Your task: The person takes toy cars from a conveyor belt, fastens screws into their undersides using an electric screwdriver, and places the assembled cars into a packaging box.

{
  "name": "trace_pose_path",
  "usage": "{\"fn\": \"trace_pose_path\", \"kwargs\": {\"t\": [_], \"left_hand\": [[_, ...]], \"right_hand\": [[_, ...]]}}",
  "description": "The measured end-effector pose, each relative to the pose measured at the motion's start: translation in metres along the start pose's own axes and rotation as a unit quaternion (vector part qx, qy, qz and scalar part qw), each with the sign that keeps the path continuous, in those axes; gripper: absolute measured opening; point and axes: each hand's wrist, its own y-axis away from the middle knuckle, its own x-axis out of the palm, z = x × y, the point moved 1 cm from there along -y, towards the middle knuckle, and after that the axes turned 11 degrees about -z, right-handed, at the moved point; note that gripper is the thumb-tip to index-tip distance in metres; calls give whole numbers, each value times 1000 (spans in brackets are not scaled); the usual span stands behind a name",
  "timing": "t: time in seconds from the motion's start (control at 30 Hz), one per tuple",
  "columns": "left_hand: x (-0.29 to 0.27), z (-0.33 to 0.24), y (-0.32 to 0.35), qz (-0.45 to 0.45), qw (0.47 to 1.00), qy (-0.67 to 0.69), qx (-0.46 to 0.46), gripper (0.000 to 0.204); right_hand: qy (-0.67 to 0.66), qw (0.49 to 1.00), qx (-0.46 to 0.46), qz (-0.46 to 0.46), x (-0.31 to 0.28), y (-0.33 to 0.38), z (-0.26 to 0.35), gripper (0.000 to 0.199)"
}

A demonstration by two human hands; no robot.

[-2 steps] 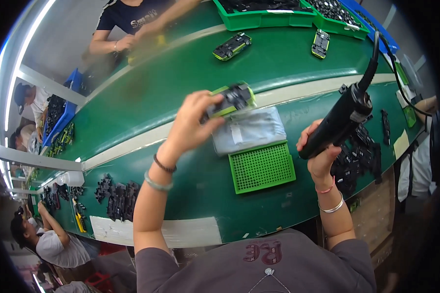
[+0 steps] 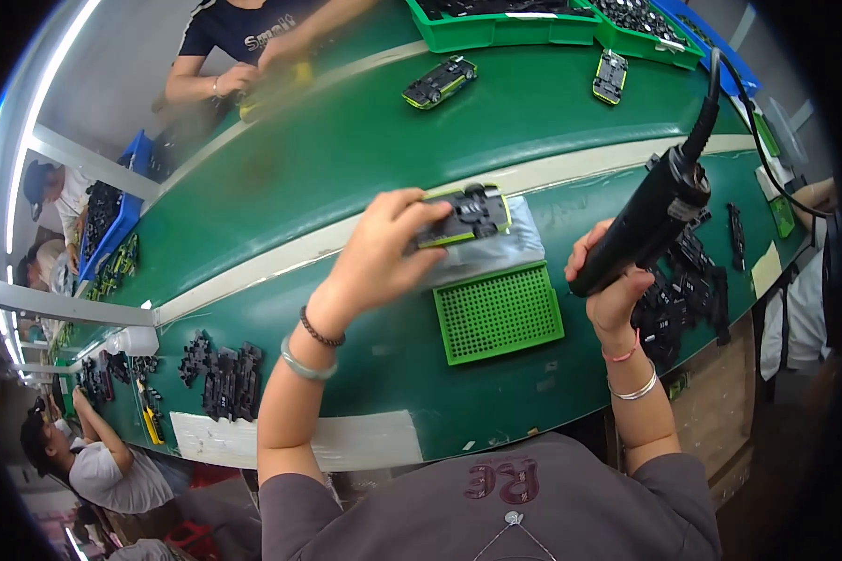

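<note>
My left hand (image 2: pixel 381 250) grips a toy car (image 2: pixel 468 215) by one end, its black underside turned up and a yellow-green edge showing. The car is held over a pale cloth-like pad (image 2: pixel 524 245), which it partly hides. Just nearer than the pad lies a green perforated tray (image 2: pixel 498 316). In my right hand (image 2: pixel 611 292) is a black corded electric screwdriver (image 2: pixel 647 217), my fingers wrapped around its lower end. Its cord rises from the upper end; the tip does not show.
Black plastic parts (image 2: pixel 688 280) lie in a heap beyond my right wrist, and more parts (image 2: pixel 232 379) at left. Two more toy cars (image 2: pixel 440 82) (image 2: pixel 610 77) rest on the green belt. Green bins (image 2: pixel 505 34) stand at the back. A co-worker (image 2: pixel 243 56) works across the belt.
My left hand has brought the toy car slightly right and nearer to me, over the pad. The right hand keeps its hold on the screwdriver, almost unmoved.
</note>
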Motion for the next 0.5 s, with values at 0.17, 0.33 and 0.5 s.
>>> {"fn": "trace_pose_path", "kwargs": {"t": [0.17, 0.33, 0.5], "left_hand": [[23, -2, 17, 24, 999, -14, 15, 47], [33, 6, 21, -37, 995, -40, 79, 43], [36, 13, 27, -31, 998, 0, 51, 39]], "right_hand": [[16, 1000, 13, -3, 6, 3, 4, 88], [46, 998, -23, -27, 9, 4, 12, 93], [-56, 996, -72, 10, 35, 18, 31, 99]]}}
